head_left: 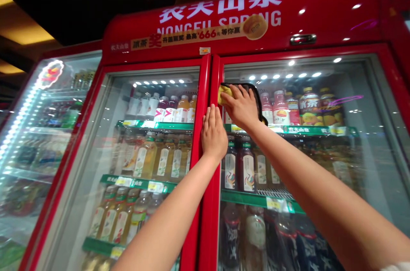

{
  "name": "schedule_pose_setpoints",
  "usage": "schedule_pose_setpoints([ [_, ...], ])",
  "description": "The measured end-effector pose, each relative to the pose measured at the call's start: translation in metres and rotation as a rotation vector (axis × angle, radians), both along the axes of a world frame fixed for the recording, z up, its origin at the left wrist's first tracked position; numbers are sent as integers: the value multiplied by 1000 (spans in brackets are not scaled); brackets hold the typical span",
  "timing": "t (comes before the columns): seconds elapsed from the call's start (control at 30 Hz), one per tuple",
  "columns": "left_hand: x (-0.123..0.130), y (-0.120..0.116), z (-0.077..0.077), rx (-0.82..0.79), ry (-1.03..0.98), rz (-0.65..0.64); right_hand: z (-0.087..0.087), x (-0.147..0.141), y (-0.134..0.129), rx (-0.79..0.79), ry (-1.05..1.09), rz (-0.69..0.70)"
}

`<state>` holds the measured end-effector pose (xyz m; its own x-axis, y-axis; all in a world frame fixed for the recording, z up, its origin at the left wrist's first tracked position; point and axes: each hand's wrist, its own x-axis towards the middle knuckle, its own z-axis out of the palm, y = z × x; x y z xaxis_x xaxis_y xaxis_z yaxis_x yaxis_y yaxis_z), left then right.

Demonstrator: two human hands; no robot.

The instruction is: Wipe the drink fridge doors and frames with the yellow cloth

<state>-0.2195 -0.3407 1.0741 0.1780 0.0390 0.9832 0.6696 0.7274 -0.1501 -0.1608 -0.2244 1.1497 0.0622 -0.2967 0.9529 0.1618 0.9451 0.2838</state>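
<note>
My right hand presses a yellow cleaning cloth with a black edge against the upper left part of the right glass door. Its fingers lie over the cloth, and part of the cloth is hidden beneath the palm. Lower and to the left, my left hand lies flat on the red door frame where the two doors meet. Its fingers are straight and close together, with nothing held in them. Both arms reach upward from the bottom of the view.
Behind the glass of the red drinks fridge, several bottles stand on shelves with green edge strips. A small metal lock or handle sits on the header. Another lit fridge stands at the left.
</note>
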Motion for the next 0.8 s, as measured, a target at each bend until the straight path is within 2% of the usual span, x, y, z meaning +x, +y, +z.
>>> schedule_pose_setpoints([
  [0.07, -1, 0, -1, -33, 8, 35, -10, 0, 0, 35, -10, -14],
  [0.13, 0, -1, -3, -70, 12, 69, -13, 2, 2, 67, -32, -35],
  [0.23, 2, -3, -2, -120, 3, 100, 4, 11, 12, 65, -47, -57],
  [0.3, 3, -3, -2, -139, -1, 105, 17, 18, 26, -6, -10, -55],
  [0.37, 3, -3, -2, -155, 7, 102, 19, 25, 42, -118, 78, -52],
  [0.47, 2, -2, -3, -188, 44, 95, -3, 30, 57, -172, 175, -61],
  [0.53, 2, -1, -4, -243, 85, 97, -21, 29, 57, -74, 120, -55],
  [0.6, 3, -1, -4, -311, 127, 102, -29, 27, 53, 34, 24, -43],
  [0.7, 4, -1, -3, -348, 148, 105, -16, 31, 57, 68, -26, -51],
  [0.8, 3, -1, -1, -355, 130, 95, 4, 46, 86, -43, 49, -52],
])
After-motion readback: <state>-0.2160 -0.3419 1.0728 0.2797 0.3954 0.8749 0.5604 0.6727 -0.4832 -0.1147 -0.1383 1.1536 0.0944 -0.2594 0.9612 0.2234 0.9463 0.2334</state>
